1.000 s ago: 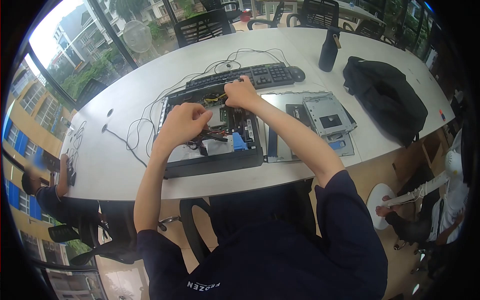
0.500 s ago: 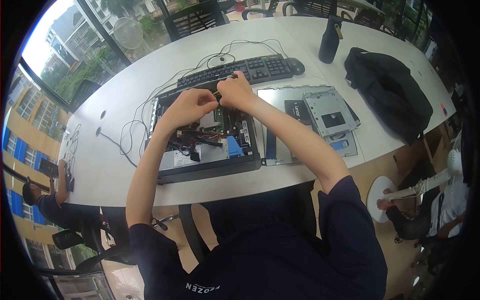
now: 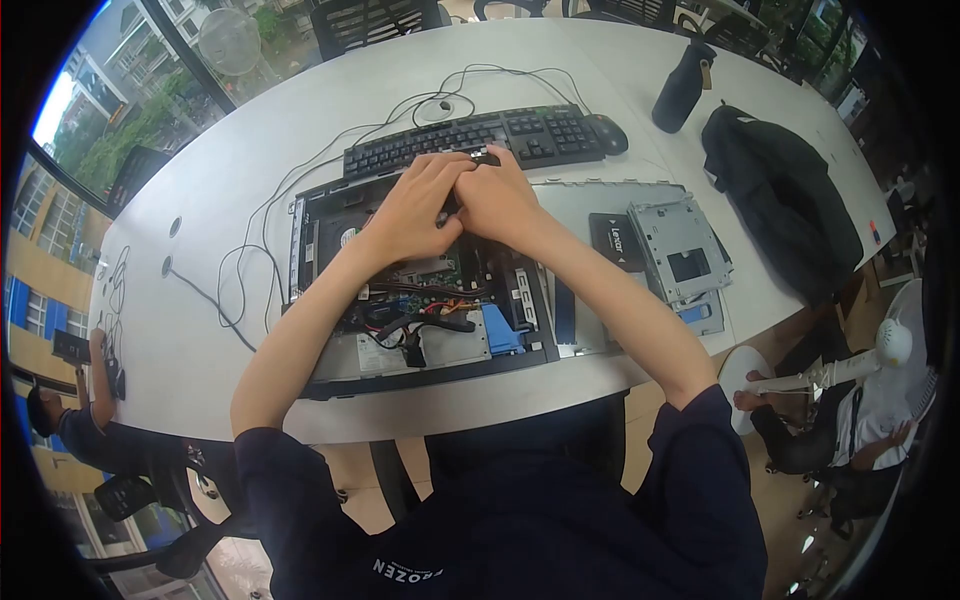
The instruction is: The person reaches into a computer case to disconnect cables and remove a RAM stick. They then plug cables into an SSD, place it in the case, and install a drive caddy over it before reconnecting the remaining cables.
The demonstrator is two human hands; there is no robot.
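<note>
A: What is found first, from the left?
B: The desk [image 3: 180, 370], and on it the open computer case [image 3: 430, 380]. Both hands are held over the case's far part. Most of the case is spread below them, to the left and toward the desk's near edge.
A: How is its long side turned?
B: Side to side, it seems, but the view is bent, so that cannot be told for sure.
A: And the hands?
B: The left hand [image 3: 418, 205] is bent over the case's middle. The right hand [image 3: 500, 200] is set right against it, nearer to the case's right side. They are kept together; whether anything is pinched cannot be told. The keyboard [image 3: 540, 135] is placed just behind.
A: What is seen last?
B: The metal panel [image 3: 570, 195], laid flat beside the case, with the grey bracket [image 3: 675, 245] on it.
</note>
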